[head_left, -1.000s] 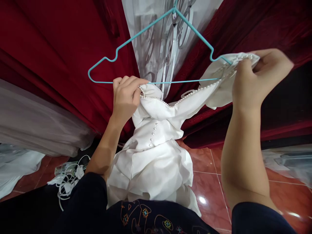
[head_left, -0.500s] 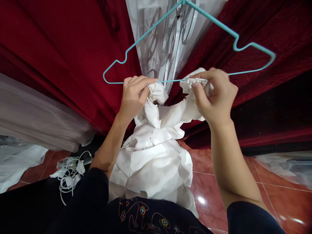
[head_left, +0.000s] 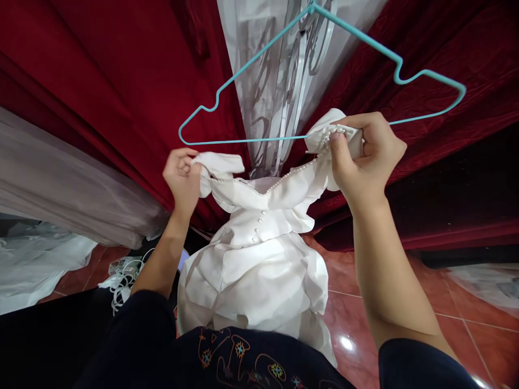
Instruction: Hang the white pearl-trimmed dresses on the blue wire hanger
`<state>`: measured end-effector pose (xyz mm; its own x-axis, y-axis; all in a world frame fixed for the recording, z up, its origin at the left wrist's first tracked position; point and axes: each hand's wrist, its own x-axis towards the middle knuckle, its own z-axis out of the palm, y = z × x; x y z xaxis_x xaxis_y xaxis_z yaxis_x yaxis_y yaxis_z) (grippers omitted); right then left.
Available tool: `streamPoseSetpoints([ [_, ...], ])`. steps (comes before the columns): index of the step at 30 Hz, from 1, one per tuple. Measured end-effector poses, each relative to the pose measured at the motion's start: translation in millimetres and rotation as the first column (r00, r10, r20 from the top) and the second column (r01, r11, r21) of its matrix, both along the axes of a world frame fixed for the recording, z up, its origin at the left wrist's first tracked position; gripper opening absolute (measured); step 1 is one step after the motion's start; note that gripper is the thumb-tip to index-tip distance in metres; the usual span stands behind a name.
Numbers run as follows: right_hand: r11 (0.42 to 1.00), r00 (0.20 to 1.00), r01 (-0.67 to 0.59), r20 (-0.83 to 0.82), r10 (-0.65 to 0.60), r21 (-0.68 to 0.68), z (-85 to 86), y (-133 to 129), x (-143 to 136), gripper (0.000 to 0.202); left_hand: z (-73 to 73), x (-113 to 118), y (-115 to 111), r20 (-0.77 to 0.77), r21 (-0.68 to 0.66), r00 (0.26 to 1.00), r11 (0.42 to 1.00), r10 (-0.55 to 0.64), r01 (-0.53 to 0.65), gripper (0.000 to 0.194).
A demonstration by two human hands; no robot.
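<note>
A white dress (head_left: 259, 270) with a pearl-trimmed neckline and small round buttons down its front hangs before me, its skirt reaching my lap. My left hand (head_left: 182, 175) pinches the pearl edge of the sleeve on the left, below and apart from the hanger bar. On the right, my right hand (head_left: 365, 154) grips the other sleeve's pearl edge between thumb and fingers. That sleeve is folded over the lower bar of a light blue hanger (head_left: 247, 141). Fabric and fingers hide part of the bar there.
Dark red curtains (head_left: 113, 81) hang on both sides, with a white patterned panel (head_left: 279, 81) between them. White cables (head_left: 124, 283) lie at lower left near pale fabric (head_left: 48, 259). The floor (head_left: 348, 302) is reddish tile.
My left hand has come off the hanger bar and moved left and down, drawing its sleeve outward and widening the neckline. My right hand keeps its grip, shifted slightly right with the hanger.
</note>
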<state>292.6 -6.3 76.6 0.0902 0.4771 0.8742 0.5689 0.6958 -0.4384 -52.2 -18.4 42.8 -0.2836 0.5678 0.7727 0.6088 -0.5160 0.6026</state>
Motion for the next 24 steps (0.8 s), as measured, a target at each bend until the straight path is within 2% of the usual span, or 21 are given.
streamPoseSetpoints([
  [1, 1.000, 1.000, 0.009, 0.009, -0.009, 0.011, 0.3, 0.0, -0.1, 0.018, 7.0, -9.2, 11.6, 0.046, 0.049, 0.996, 0.996, 0.070, -0.073, 0.039],
  [3, 0.999, 0.999, 0.028, 0.016, -0.028, 0.018, 0.1, -0.2, -1.1, 0.019, 28.2, -26.6, 35.9, 0.061, 0.231, 0.982, 0.955, 0.178, -0.187, 0.058],
  [5, 0.999, 0.999, 0.039, 0.011, -0.039, 0.001, -0.7, -1.2, -2.6, 0.017, 55.2, -37.8, 55.7, 0.049, 0.389, 0.976, 0.896, 0.210, -0.212, 0.070],
  [6, 0.999, 0.999, 0.040, 0.007, -0.040, -0.010, -1.2, -1.8, -3.4, 0.016, 69.0, -39.7, 62.7, -0.011, 0.421, 0.982, 0.892, 0.190, -0.168, 0.073],
  [8, 0.999, 0.999, 0.038, 0.006, -0.038, -0.015, -2.5, -3.1, -4.7, 0.015, 93.7, -35.0, 71.6, -0.170, 0.376, 0.978, 0.925, 0.120, -0.048, 0.068],
  [10, 0.999, 0.999, 0.040, 0.009, -0.040, 0.003, -3.9, -4.0, -5.4, 0.016, 111.8, -21.6, 76.2, -0.194, 0.318, 0.979, 0.948, 0.068, -0.003, 0.059],
  [12, 0.999, 0.999, 0.049, 0.015, -0.049, 0.003, -4.9, -4.4, -5.2, 0.018, 122.7, -5.0, 77.7, -0.189, 0.206, 0.981, 0.975, -0.038, 0.078, 0.053],
  [14, 0.998, 0.998, 0.059, 0.025, -0.059, -0.020, -5.3, -4.6, -4.4, 0.020, 128.4, 10.4, 75.1, -0.206, -0.005, 0.946, 0.967, -0.250, 0.254, 0.048],
  [16, 0.997, 0.997, 0.070, 0.032, -0.069, -0.041, -5.1, -4.8, -3.5, 0.022, 130.7, 23.5, 68.1, -0.196, -0.181, 0.869, 0.887, -0.455, 0.424, 0.049],
  [18, 0.997, 0.997, 0.068, 0.033, -0.067, -0.044, -4.6, -4.9, -3.1, 0.022, 130.2, 35.2, 59.0, -0.217, -0.144, 0.819, 0.847, -0.531, 0.512, 0.047],
  [19, 0.997, 0.997, 0.064, 0.033, -0.063, -0.036, -4.4, -4.9, -3.2, 0.021, 128.7, 40.8, 54.8, -0.245, -0.062, 0.826, 0.858, -0.508, 0.509, 0.043],
  [21, 0.999, 0.998, 0.052, 0.039, -0.052, -0.006, -4.2, -4.8, -3.9, 0.019, 122.3, 50.6, 48.2, -0.306, 0.196, 0.879, 0.880, -0.365, 0.433, 0.035],
  [23, 0.999, 0.998, 0.048, 0.042, -0.049, 0.023, -4.4, -4.4, -5.0, 0.018, 111.9, 57.4, 43.4, -0.331, 0.419, 0.927, 0.852, -0.177, 0.313, 0.034],
  [24, 0.998, 0.998, 0.046, 0.040, -0.047, 0.032, -4.6, -4.2, -5.6, 0.017, 105.5, 59.0, 41.2, -0.335, 0.468, 0.938, 0.848, -0.091, 0.249, 0.032],
])
